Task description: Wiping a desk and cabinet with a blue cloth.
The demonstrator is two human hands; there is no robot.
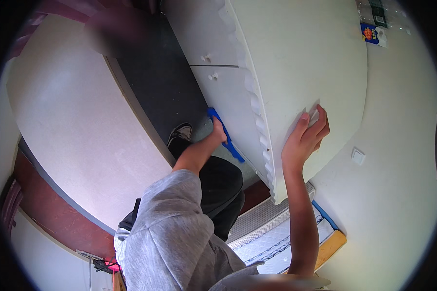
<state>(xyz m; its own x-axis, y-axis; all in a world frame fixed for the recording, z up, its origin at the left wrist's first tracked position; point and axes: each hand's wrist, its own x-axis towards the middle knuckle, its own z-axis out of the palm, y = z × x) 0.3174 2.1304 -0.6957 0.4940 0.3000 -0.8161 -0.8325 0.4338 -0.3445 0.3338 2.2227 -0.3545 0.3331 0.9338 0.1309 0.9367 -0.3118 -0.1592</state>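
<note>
Low down beside a white cabinet (229, 94), my left hand (219, 131) grips a long, narrow blue object (233, 150). It lies along the cabinet's lower front; I cannot tell what kind of thing it is. My right hand (306, 134) rests on the broad white cabinet top (306, 54), which has a scalloped trim (255, 105) on its near edge. Between that hand's thumb and curled fingers is a small white piece (314, 117), partly hidden. Two white knobs (213, 76) stick out from the cabinet front.
A large pale panel (76, 109) with a raised edge stands on my left. Between it and the cabinet runs dark floor (156, 72), with my shoe (181, 132) on it. Stacked mattresses (266, 251) lie behind the cabinet. A light switch (358, 156) and a small packet (373, 34) are at the right.
</note>
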